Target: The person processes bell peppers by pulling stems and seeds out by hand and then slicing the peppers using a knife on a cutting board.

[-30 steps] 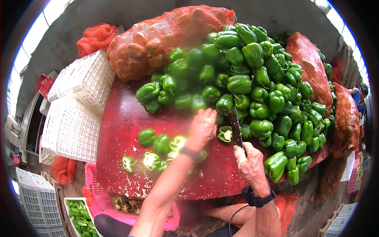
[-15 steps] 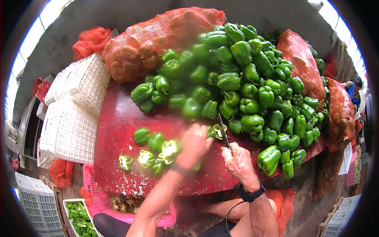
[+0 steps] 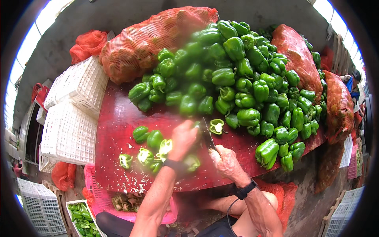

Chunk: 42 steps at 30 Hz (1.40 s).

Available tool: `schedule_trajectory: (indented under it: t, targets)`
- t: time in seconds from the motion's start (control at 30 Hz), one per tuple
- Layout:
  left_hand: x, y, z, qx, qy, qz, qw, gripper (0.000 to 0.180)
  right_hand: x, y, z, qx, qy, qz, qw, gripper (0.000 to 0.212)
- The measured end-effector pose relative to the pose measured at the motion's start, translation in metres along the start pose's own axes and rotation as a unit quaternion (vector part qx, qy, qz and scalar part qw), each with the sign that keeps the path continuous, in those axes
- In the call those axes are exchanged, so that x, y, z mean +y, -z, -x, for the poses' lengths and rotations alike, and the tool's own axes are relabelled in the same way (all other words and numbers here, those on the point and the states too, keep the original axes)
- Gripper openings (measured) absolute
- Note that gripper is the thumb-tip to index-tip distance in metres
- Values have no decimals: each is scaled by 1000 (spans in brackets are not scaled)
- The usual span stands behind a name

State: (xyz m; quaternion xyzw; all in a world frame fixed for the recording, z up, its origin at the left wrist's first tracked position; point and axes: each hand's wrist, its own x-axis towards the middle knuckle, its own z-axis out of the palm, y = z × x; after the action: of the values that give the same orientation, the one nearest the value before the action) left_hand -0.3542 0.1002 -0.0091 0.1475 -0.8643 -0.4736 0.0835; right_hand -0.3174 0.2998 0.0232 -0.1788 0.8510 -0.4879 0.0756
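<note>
My right hand (image 3: pixel 228 162) grips a knife (image 3: pixel 208 133), its dark blade pointing up and away over the red table. Just left of the blade, my left hand (image 3: pixel 184 138) is curled and blurred, with a green bell pepper piece (image 3: pixel 196 125) showing at its fingertips. A cut pepper half (image 3: pixel 216 126) lies right of the blade, its pale inside facing up. Several whole and cut peppers (image 3: pixel 145 156) rest to the left of my left hand. Another cut pepper (image 3: pixel 192 162), blurred, lies beside my left wrist. Beyond my hands rises a large pile of whole green bell peppers (image 3: pixel 244 98).
Red mesh sacks (image 3: pixel 134 43) lean at the back and right of the red table (image 3: pixel 114 134). White plastic crates (image 3: pixel 71 130) stack at the left. Below the near edge sits a pink basket (image 3: pixel 100 197) with pepper scraps, beside a white crate of peppers (image 3: pixel 83 221).
My left hand has moved slightly left and nearer, away from the blade. The cut half beside the knife now lies apart on the table. The knife has shifted left with my right hand.
</note>
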Motion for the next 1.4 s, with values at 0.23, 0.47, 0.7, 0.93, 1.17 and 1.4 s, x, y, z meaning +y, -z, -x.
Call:
schedule_trajectory:
  t: [0.23, 0.47, 0.7, 0.93, 1.17, 1.4]
  targets:
    - [-16, 1, 1, 63, -234, -158, 957, 23, 8, -25, -9, 10, 50, 67, 996, 11]
    - [-17, 2, 5, 45, -202, -92, 974, 20, 57, -72, -27, 26, 160, 251, 954, 5]
    - [-27, 8, -2, 52, -168, -85, 981, 16, 25, -46, 8, -48, 91, 250, 963, 10]
    - [-3, 3, -20, 160, -284, -78, 942, 26, -6, 21, 13, 24, -37, 126, 991, 16]
    - [8, -1, -79, 149, -255, -166, 941, 47, -30, 39, -6, 87, -96, -50, 990, 17]
    - [27, -35, -97, 89, -303, -237, 919, 40, -52, 44, -9, 92, -115, -40, 988, 16]
